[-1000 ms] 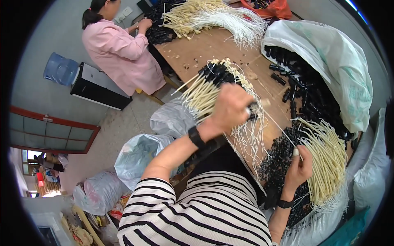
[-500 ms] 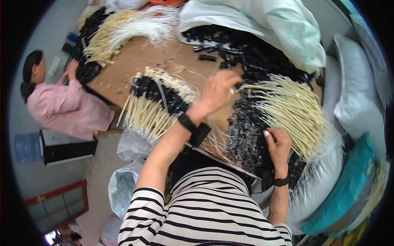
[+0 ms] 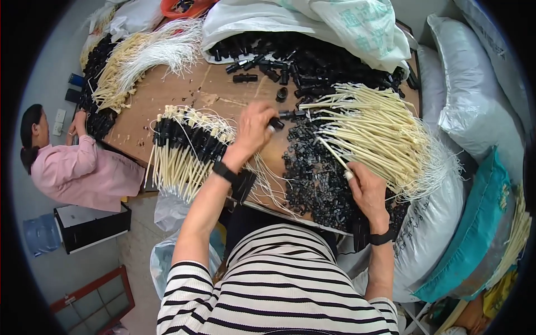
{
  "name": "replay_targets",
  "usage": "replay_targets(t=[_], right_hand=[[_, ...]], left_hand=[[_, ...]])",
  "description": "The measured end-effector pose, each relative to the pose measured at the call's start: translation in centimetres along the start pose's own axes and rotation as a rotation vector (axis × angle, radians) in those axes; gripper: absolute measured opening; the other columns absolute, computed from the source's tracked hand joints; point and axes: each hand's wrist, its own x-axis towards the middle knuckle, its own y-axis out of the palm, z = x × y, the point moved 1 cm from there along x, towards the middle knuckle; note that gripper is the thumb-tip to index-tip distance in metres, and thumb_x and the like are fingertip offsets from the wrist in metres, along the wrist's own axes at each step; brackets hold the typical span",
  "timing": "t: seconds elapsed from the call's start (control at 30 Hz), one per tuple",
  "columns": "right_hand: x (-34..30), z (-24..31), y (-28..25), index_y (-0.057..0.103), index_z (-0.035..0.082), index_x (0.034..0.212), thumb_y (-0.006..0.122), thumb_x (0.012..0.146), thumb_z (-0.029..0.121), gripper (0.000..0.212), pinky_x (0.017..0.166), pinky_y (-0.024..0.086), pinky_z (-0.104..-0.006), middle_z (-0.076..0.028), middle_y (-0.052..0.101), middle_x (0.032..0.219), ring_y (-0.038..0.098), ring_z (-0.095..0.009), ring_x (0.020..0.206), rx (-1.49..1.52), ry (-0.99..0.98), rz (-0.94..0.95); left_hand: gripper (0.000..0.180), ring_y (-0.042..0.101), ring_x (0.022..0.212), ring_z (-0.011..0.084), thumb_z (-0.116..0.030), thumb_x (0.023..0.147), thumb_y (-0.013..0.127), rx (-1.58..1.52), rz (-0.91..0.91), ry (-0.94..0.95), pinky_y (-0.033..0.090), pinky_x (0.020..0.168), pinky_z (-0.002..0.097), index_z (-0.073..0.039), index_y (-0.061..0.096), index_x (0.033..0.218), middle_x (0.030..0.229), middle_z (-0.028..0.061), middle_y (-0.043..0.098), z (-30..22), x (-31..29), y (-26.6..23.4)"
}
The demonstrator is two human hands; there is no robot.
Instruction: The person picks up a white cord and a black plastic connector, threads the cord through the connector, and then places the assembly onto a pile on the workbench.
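Left hand (image 3: 255, 126) seemingly grips black cylinder (image 3: 276, 123), fingers blurred; right hand (image 3: 369, 188) pinches cream stick (image 3: 334, 153) above small black pieces (image 3: 314, 188).

Workshop: black tubes (image 3: 314, 81) heaped on table (image 3: 187, 86), stuffed sacks (image 3: 472, 84).

Tabletop gap (image 3: 223, 86) between bundle (image 3: 173, 159) and sack (image 3: 268, 19)

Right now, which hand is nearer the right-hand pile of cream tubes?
Right. The right hand is beside the lower edge of the cream tubes, pinching one; the left hand, holding a black cylinder, is farther left.
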Motion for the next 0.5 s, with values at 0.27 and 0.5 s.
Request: replay_targets(t=[0.27,0.5], right_hand=[[0.7,2.3,2.9,0.066,0.004,0.108,0.063,0.084,0.004,0.025,0.057,0.047,-0.0329,-0.013,0.067,0.084,0.062,-0.027,0.063,0.190,-0.052,0.061],[0.2,4.3,3.9,0.066,0.011,0.113,0.069,0.074,0.006,0.039,0.056,0.047,-0.0353,-0.011,0.063,0.077,0.061,-0.029,0.063,0.017,-0.168,0.192]], left_hand=[[0.033,0.063,0.082,0.0252,0.002,0.073,0.059,-0.456,0.102,-0.009,0.048,0.072,0.0338,-0.006,0.066,0.104,0.089,0.0115,0.065,-3.0,-4.1,-1.3],[0.037,0.052,0.093,0.0318,0.013,0.063,0.051,-0.454,0.176,0.340,0.043,0.079,0.0367,-0.006,0.062,0.092,0.085,0.0089,0.055,-4.8,-5.5,0.7]])
